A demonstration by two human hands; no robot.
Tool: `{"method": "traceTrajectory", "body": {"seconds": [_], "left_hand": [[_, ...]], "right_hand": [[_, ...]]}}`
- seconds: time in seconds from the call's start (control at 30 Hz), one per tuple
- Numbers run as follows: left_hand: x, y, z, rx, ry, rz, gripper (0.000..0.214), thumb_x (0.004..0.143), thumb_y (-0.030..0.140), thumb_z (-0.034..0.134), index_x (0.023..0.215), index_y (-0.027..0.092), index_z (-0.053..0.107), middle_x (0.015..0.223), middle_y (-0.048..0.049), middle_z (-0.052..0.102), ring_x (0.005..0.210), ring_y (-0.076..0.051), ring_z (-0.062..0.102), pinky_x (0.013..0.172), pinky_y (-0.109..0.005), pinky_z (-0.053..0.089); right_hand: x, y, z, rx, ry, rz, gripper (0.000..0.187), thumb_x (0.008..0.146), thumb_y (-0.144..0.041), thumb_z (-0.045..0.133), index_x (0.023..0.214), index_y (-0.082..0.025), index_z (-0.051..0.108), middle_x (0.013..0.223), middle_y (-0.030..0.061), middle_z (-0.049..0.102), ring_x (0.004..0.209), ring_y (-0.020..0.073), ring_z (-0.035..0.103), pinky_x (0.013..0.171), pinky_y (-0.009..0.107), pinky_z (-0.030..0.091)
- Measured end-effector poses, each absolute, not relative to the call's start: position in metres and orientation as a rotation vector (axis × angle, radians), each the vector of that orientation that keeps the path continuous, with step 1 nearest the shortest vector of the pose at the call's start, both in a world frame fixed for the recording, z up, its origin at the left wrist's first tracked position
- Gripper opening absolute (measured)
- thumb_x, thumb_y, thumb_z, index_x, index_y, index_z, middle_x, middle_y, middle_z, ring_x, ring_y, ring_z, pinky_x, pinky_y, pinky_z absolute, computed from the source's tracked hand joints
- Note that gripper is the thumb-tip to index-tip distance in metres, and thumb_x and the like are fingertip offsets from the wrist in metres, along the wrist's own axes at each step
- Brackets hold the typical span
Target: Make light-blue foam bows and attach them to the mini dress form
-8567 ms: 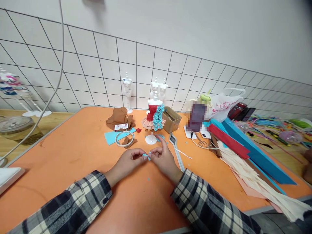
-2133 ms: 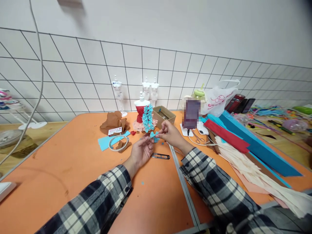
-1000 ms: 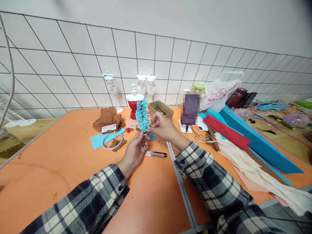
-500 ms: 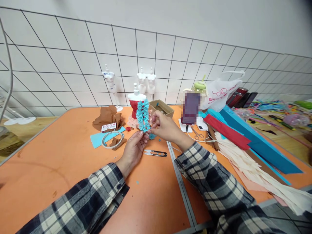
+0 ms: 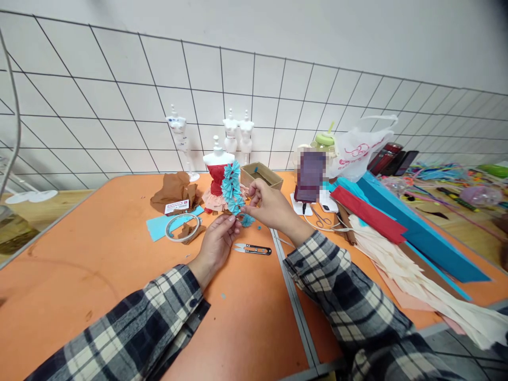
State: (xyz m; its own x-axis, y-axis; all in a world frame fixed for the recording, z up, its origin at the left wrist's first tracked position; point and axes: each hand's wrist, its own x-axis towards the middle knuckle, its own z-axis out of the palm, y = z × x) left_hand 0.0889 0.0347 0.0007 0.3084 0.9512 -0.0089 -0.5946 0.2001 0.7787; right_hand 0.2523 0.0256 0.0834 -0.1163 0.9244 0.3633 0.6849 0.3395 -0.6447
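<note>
A small white dress form (image 5: 218,157) stands tilted on the table in a red bodice (image 5: 216,179) and a pale pink ruffled skirt (image 5: 212,199). Down its right front runs a pleated light blue ruffle (image 5: 231,186). My left hand (image 5: 218,241) pinches the ruffle's lower end between thumb and fingers. Close above it, my right hand (image 5: 268,209) is closed in a pinch against the ruffle's edge; whatever thin thing it holds is too small to make out. Black-handled thread snips (image 5: 254,249) lie just below my hands.
On the left are an embroidery hoop (image 5: 182,228), brown fabric (image 5: 171,191) and a small white box (image 5: 177,207). Behind stand several bare dress forms (image 5: 246,132) and a cardboard box (image 5: 270,180). To the right are a phone (image 5: 311,172), scissors (image 5: 320,218) and long fabric strips (image 5: 413,270).
The dress form has shifted slightly left and turned, showing more of the red bodice. My hands have stayed almost in place, still at the ruffle's lower end.
</note>
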Motion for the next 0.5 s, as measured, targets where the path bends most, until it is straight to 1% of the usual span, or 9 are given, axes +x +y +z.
{"method": "traceTrajectory", "body": {"seconds": [0.07,0.17,0.27,0.37,0.43,0.5], "left_hand": [[0.087,0.036,0.001,0.761,0.56,1.16,0.018,0.071,0.025,0.077,0.079,0.015,0.065,0.068,0.0008,0.064,0.064,-0.009,0.057,0.063,-0.019,0.046],[0.084,0.039,0.002,0.766,0.57,1.14,0.02,0.071,0.026,0.077,0.082,0.015,0.066,0.07,0.0007,0.065,0.065,-0.009,0.058,0.066,-0.02,0.047],[0.083,0.042,0.001,0.78,0.602,1.131,0.021,0.07,0.026,0.079,0.08,0.014,0.066,0.072,-0.0004,0.067,0.068,-0.01,0.06,0.07,-0.023,0.048],[0.082,0.045,0.0,0.786,0.634,1.127,0.022,0.066,0.024,0.081,0.08,0.014,0.067,0.077,-0.0027,0.069,0.076,-0.013,0.064,0.077,-0.026,0.049],[0.082,0.047,-0.001,0.781,0.656,1.102,0.025,0.065,0.023,0.082,0.084,0.014,0.069,0.084,-0.0042,0.071,0.082,-0.015,0.065,0.08,-0.027,0.049],[0.082,0.047,-0.001,0.797,0.678,1.08,0.027,0.065,0.023,0.082,0.087,0.014,0.07,0.09,-0.005,0.071,0.088,-0.016,0.065,0.082,-0.028,0.049]], "right_hand": [[0.253,0.024,0.084,-1.417,-1.845,0.394,0.03,0.074,-0.031,0.069,0.09,-0.023,0.046,0.072,-0.0063,0.061,0.066,0.0123,0.057,0.061,0.024,0.036],[0.253,0.022,0.082,-1.408,-1.787,0.39,0.026,0.079,-0.039,0.064,0.087,-0.023,0.046,0.068,-0.0069,0.056,0.062,0.0114,0.053,0.059,0.023,0.035],[0.252,0.018,0.077,-1.414,-1.711,0.356,0.025,0.084,-0.045,0.057,0.084,-0.022,0.047,0.065,-0.0071,0.052,0.06,0.011,0.05,0.056,0.022,0.033],[0.255,0.016,0.069,-1.471,-1.682,0.285,0.023,0.086,-0.045,0.054,0.086,-0.022,0.05,0.061,-0.0072,0.05,0.058,0.0115,0.049,0.055,0.022,0.032],[0.259,0.014,0.06,-1.558,-1.687,0.215,0.021,0.088,-0.043,0.052,0.088,-0.022,0.053,0.062,-0.0061,0.052,0.059,0.0126,0.05,0.056,0.023,0.032],[0.263,0.012,0.049,-1.675,-1.74,0.143,0.02,0.091,-0.039,0.049,0.088,-0.022,0.058,0.068,-0.0026,0.058,0.066,0.0146,0.054,0.059,0.025,0.034]]}}
